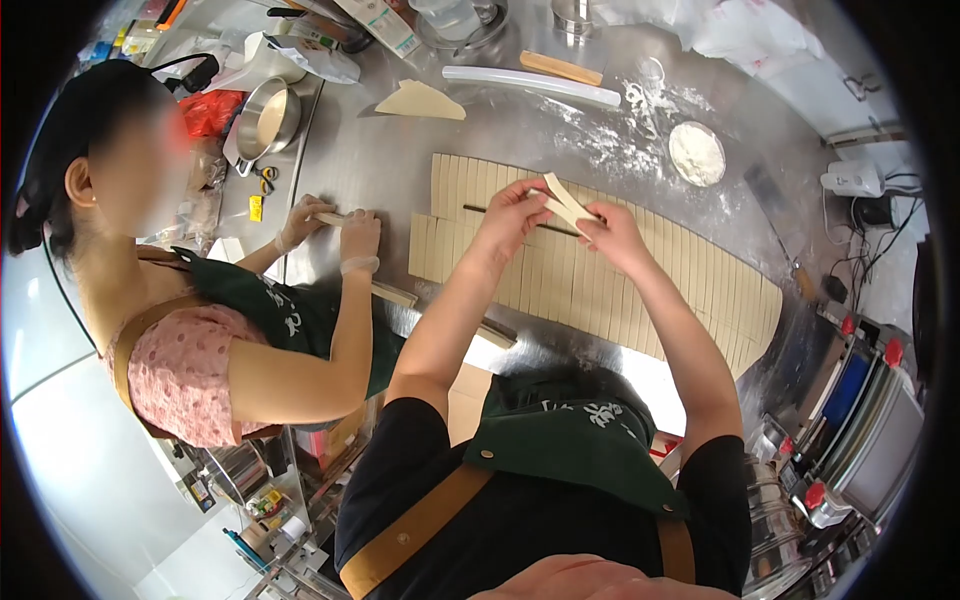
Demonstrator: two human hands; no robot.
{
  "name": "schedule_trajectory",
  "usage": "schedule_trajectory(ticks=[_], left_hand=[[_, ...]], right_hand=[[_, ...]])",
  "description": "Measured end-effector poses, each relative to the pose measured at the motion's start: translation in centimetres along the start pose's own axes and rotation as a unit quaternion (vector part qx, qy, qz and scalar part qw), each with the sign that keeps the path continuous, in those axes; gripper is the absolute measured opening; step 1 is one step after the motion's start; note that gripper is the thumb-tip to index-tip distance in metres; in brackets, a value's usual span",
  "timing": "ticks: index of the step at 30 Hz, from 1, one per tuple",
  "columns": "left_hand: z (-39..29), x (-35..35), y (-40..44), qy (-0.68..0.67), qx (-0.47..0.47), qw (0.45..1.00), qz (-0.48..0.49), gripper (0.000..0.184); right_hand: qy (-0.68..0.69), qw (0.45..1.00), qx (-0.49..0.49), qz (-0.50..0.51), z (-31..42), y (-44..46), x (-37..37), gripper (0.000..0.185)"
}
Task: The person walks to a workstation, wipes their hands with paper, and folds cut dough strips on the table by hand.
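a steel table [345, 140] fills most of the view. on it, reaching from the centre toward three o'clock, lie rows of cut pale strips [600, 290], edge to edge. over them, the left hand [513, 214] and right hand [613, 238] pinch the held strip [567, 203], perhaps doubled, between thumbs and fingers. at two o'clock from the hands sits a dish of white powder [697, 153]. it looks soft work: pinch lightly, match both hands' tension, and avoid stretching or denting the middle.

Metal tbl [350, 150] w/ dough strips [592, 285], wht rod [530, 86], loose flour [612, 143].
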State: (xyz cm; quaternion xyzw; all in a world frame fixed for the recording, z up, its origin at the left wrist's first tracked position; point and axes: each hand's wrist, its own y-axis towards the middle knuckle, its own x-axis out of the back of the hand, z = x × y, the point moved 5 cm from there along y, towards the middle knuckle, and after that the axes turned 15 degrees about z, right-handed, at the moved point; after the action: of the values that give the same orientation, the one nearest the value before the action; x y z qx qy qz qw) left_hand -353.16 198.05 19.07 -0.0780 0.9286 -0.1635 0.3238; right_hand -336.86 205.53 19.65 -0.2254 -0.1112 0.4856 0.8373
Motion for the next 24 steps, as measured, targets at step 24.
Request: schedule_trajectory(ticks=[24], left_hand=[[-6.6, 10.3, 12.0, 0.335, 0.057, 0.929, -0.146, 0.023]], right_hand=[[-0.107, 0.987, -0.041, -0.114, 2.0, 18.7, 6.4, 0.025]])
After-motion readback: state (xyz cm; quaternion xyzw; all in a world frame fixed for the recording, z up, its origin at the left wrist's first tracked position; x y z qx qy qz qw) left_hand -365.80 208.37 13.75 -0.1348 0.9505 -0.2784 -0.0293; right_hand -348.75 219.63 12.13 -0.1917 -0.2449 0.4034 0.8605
